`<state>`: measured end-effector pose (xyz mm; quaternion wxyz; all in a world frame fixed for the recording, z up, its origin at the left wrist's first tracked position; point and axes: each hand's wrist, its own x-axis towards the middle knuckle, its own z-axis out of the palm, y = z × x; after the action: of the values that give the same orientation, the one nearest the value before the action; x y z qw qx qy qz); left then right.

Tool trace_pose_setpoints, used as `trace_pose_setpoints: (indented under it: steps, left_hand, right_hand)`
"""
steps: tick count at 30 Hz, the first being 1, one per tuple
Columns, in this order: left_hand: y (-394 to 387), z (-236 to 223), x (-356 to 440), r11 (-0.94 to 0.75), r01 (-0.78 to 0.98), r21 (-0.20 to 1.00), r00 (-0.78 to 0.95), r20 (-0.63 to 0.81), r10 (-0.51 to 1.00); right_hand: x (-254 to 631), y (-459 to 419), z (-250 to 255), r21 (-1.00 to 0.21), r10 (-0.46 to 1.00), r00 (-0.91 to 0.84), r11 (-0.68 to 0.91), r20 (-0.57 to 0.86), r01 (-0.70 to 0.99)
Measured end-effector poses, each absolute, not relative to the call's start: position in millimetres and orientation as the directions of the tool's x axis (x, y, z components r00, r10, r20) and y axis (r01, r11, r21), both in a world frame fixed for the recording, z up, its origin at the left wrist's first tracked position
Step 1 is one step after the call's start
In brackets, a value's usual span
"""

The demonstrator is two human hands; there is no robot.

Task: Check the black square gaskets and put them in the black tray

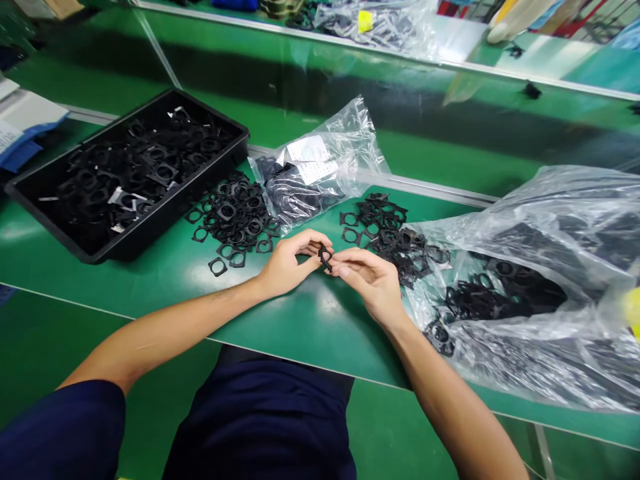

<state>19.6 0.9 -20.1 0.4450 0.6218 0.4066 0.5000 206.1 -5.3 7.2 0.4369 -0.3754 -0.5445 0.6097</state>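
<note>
Green bench (320, 317) mid-frame, black tray (145, 233) upper left, shelf (250, 26) along top. Left hand (287, 267), right hand (377, 283) both pinch black part (325, 259), centre.

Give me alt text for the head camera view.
A person's left hand and right hand hold one small black part between them above a green table. Two piles of similar parts lie beyond, with a black tray of parts at the left and a large plastic bag at the right.
</note>
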Motion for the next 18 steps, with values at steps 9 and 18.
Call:
trace_pose_setpoints:
  steps: [9, 18]
  left_hand:
    - [0.2, -20.7, 20.9, -0.276, 0.036, 0.96, 0.155, 0.268, 0.951]
    - [-0.3, -21.6, 21.3, -0.285, 0.07, 0.956, 0.137, 0.274, 0.952]
  right_hand:
    - [207.2, -1.6, 2.4, -0.998, 0.972, -0.229, 0.051, 0.056, -0.029]
    - [206.4, -2.2, 3.5, -0.999, 0.966, -0.255, 0.035, 0.04, -0.027]
